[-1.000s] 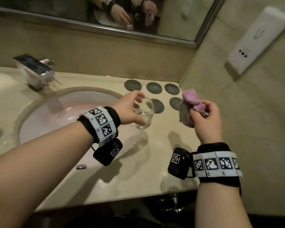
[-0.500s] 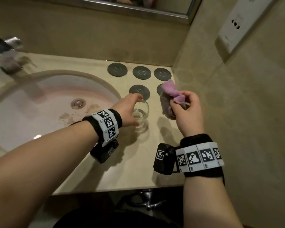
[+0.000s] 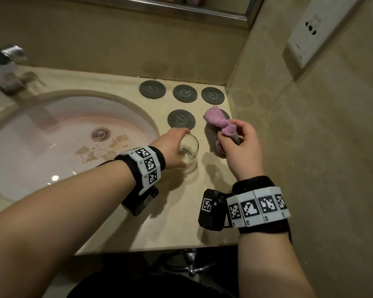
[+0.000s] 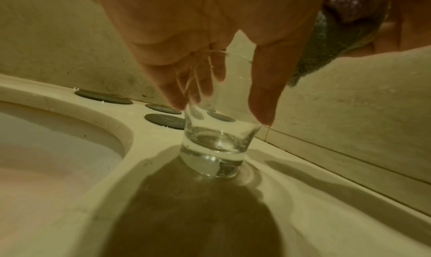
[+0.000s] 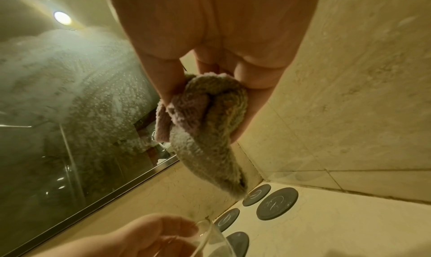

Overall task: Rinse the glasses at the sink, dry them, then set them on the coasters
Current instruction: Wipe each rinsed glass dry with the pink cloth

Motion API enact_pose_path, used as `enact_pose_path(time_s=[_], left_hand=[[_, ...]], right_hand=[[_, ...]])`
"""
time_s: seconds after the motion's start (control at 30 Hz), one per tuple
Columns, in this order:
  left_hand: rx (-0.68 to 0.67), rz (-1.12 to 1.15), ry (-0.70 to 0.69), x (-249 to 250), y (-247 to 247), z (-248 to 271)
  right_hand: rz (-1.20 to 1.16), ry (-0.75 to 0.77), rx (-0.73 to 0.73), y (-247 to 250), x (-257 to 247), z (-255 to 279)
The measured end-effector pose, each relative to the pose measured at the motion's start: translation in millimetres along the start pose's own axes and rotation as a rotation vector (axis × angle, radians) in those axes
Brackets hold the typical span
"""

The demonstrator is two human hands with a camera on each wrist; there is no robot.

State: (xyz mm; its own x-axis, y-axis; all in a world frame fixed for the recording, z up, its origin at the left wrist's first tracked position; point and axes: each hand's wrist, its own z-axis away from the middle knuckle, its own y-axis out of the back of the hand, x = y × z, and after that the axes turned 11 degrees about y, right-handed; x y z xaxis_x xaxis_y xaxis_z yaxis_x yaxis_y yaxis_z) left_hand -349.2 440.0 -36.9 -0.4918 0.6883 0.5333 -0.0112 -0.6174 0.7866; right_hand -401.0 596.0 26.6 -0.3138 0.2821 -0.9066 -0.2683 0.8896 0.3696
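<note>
From the head view, the left hand (image 3: 172, 147) is curled around a clear glass (image 3: 188, 149) that stands upright on the beige counter (image 3: 170, 211), just beside the rim of the sink (image 3: 52, 147). The right hand (image 3: 241, 147) pinches a bunched pink cloth (image 3: 215, 121) and holds it above the counter, to the right of the glass. Five round dark coasters (image 3: 181, 118) lie near the corner of the wall, and the cloth hides part of one. From the left wrist view, the fingers (image 4: 177, 87) and the thumb are around the upper part of the glass (image 4: 214, 146), and its thick base touches the counter. From the right wrist view, the thumb and the fingers (image 5: 254, 95) squeeze the cloth (image 5: 205, 132), and its loose end hangs down toward the coasters (image 5: 277, 203). The mirror (image 5: 70, 113) is at the left side.
</note>
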Motion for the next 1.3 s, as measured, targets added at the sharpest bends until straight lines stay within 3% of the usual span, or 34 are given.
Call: enact_pose_path(time_s=[0.2, 0.33, 0.63, 0.9, 1.07, 1.3], left_hand=[[0.009, 0.124, 0.124, -1.8, -1.8, 13.8], [0.076, 0.207, 0.159, -10.0, 26.8, 35.7], [0.475, 0.387, 0.353, -86.2, 117.7, 117.5], [0.825, 0.430, 0.641, -205.1, 179.6, 223.5], [0.750, 0.261, 0.809, -285.0, 190.3, 271.3], [0.501, 0.080, 0.760, -343.2, 183.5, 283.4]], right_hand=[[-0.059, 0.029, -0.011, -0.5, -3.7, 2.3], [-0.053, 0.065, -0.043, -11.5, -19.1, 3.5], [-0.153, 0.133, -0.251, -98.4, -74.4, 21.5], [-0.173, 0.129, -0.446, -190.2, -123.0, 66.4], [-0.206, 0.092, -0.484, -255.1, -152.8, 106.4], [-0.161, 0.063, -0.478, -319.4, -170.4, 150.3]])
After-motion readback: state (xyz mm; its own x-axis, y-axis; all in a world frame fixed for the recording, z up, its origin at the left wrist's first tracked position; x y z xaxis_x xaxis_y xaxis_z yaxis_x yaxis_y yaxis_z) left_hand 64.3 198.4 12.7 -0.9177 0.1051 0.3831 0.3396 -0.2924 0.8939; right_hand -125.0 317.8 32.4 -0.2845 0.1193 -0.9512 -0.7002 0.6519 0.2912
